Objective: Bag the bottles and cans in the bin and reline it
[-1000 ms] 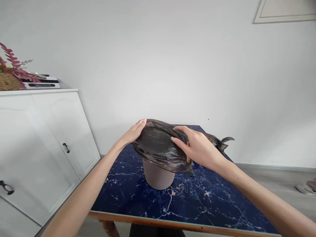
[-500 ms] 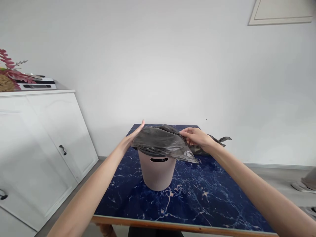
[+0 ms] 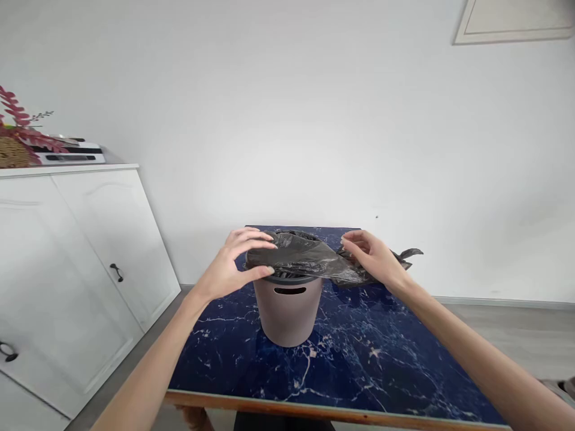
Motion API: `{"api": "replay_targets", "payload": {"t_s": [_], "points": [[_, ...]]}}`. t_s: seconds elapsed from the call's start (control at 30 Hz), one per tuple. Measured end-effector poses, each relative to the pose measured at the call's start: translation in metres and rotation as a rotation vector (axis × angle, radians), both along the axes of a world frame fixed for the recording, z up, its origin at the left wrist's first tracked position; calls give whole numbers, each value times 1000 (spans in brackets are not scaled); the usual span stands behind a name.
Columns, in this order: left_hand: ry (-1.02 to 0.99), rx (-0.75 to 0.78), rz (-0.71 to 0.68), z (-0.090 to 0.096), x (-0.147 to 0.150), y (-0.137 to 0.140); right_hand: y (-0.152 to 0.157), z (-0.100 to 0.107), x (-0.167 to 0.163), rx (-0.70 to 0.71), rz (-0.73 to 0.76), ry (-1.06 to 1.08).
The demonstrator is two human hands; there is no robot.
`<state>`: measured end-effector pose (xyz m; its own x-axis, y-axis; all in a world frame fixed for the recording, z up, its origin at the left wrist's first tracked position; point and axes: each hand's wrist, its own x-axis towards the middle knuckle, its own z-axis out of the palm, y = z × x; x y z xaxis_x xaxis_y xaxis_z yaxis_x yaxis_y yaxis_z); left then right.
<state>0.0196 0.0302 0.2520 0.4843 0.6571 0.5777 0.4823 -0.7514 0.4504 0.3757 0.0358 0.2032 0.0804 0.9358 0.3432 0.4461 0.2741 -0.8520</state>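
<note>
A greyish-pink trash bin (image 3: 290, 317) with a dark rim and an oval slot stands upright on the table. A thin black trash bag (image 3: 300, 254) lies over its mouth, bunched and trailing off to the right past the rim. My left hand (image 3: 236, 263) is at the bin's left side, fingers and thumb apart around the bag's edge; I cannot tell if it touches. To the right, my right hand (image 3: 371, 257) hovers above the trailing plastic with loosely curved fingers, and no plastic shows between thumb and fingertips.
More black plastic with a pointed loose end (image 3: 409, 254) lies behind my right hand. The blue marbled table (image 3: 359, 365) has a wooden front edge and backs toward the white wall. A white cabinet (image 3: 90, 269) stands at left, bearing a wicker basket (image 3: 13, 152) with red leaves.
My right hand has let go of the bag and shifted slightly right. My left hand has turned and spread over the near left rim. The bag has sunk and uncovered part of the rim.
</note>
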Motion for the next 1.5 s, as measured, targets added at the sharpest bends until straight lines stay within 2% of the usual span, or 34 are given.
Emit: {"api": "replay_targets", "payload": {"t_s": [0.1,0.23,0.4,0.53,0.67,0.83,0.93,1.03,1.13,1.23,1.33,1.43,1.5], "points": [[31,80,-20,-7,-2,-10,-24,12,-8,229,53,-75],[-86,257,-3,-20,-1,-16,-53,5,-22,540,136,-342],[-167,464,13,-29,-2,-32,-59,-9,-28,777,255,-612],[-131,446,-32,-34,-12,-49,-62,-14,-32,906,294,-759],[3,278,-68,-48,-28,-56,-70,-25,-40,885,381,-845],[171,-40,-17,-78,-39,-40,-69,-39,-43,604,528,-942],[213,-210,-65,-87,-40,-32,-70,-28,-37,403,599,-815],[45,-216,-41,-84,-44,-29,-77,-4,-30,281,599,-563],[-273,-94,105,-78,-45,-22,-81,15,-30,404,415,-403],[-380,-80,104,-84,-32,-9,-71,18,-38,553,314,-507],[-367,-278,39,-105,-9,4,-52,8,-49,628,363,-650],[-299,-530,19,-131,10,10,-37,-2,-54,692,351,-647],[-217,-594,19,-147,15,8,-36,-4,-50,721,323,-630]]}}
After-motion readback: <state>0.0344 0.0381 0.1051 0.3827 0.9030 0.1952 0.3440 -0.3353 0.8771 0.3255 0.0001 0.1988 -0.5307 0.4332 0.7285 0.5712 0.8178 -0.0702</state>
